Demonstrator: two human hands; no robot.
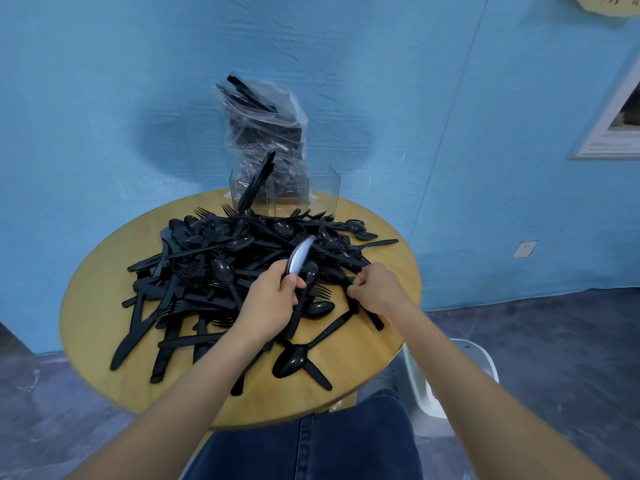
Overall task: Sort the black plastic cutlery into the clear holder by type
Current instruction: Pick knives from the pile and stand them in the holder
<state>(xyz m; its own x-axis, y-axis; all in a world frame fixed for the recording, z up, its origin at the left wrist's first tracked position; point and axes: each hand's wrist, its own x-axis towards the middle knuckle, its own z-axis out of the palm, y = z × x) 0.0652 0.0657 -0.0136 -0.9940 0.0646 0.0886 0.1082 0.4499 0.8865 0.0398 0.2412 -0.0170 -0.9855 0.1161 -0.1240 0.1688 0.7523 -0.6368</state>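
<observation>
Here, at the frame's centre, the left hand [273,299] grips a small bunch of black plastic knives [300,255], blades up and catching glare, while the right hand [375,289] pinches another black piece from the heap of mixed black plastic cutlery [221,268] on the round wooden tabletop [104,306]. Best to keep gathering knives only, handles aligned, then carry them to the clear acrylic holder [284,192] above the heap, into its left compartment, where similar pieces stand.
</observation>
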